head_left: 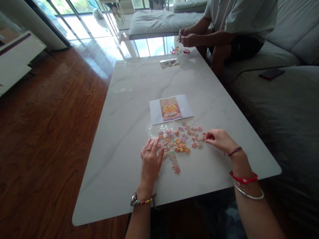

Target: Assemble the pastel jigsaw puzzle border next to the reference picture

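Loose jigsaw puzzle pieces (pixel 183 140) in pink, orange, yellow and purple lie spread over the near part of the white table. My left hand (pixel 151 161) rests at their left edge, fingers extended and thumb apart, holding nothing I can see. Beside its thumb, several joined pieces form a corner strip (pixel 174 162), partly hidden by the hand. My right hand (pixel 220 141) is at the right edge of the pieces, its fingers pinched on a small pinkish puzzle piece (pixel 204 136). Just beyond the pieces lies a creased paper sheet (pixel 154 111) with a printed picture of a yellow cartoon figure.
The marble-patterned table (pixel 119 139) has rounded corners. At its far right end, another person's hands (pixel 188 37) are held above small colourful pieces (pixel 175 50). A flat packet (pixel 169 62) lies nearby. A grey sofa (pixel 281 89) with a phone (pixel 271 73) stands along the right.
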Tool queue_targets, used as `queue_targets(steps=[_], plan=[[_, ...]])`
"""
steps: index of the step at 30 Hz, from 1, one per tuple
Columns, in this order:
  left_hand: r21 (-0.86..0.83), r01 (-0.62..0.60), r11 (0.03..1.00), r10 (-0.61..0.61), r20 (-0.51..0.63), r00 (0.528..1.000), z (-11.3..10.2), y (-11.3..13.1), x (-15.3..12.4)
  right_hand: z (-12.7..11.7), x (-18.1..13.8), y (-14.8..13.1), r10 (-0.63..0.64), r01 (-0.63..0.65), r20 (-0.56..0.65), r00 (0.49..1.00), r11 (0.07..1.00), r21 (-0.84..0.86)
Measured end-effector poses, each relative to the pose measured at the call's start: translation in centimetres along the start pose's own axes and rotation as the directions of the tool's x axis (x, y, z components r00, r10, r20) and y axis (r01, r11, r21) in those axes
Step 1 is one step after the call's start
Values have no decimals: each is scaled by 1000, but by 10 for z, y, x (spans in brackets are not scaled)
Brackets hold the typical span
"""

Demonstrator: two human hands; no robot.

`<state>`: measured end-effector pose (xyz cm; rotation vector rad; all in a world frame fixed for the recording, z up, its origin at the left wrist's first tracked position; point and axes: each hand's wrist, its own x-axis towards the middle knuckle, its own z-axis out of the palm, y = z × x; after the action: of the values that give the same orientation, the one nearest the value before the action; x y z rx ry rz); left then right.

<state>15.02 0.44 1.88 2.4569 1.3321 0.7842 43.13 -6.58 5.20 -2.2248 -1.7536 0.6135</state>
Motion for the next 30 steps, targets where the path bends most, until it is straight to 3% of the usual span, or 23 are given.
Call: queue_targets(steps=[6,21,25,30], plan=[[8,33,999,-32,-77,997,-5,-11,2,10,1,-18,-137,126,118,984,988,92],[7,22,1000,-22,-62,998,-7,-14,0,26,7,-39,-141,146,117,983,989,-38],[9,48,999,-47,-60,997,-13,-20,-2,26,6,-35,-185,188,68,980,981,-40],[-7,51,999,-51,-84,995,-18,-21,-6,22,-1,-47,-270,273,-44,962,959,76]])
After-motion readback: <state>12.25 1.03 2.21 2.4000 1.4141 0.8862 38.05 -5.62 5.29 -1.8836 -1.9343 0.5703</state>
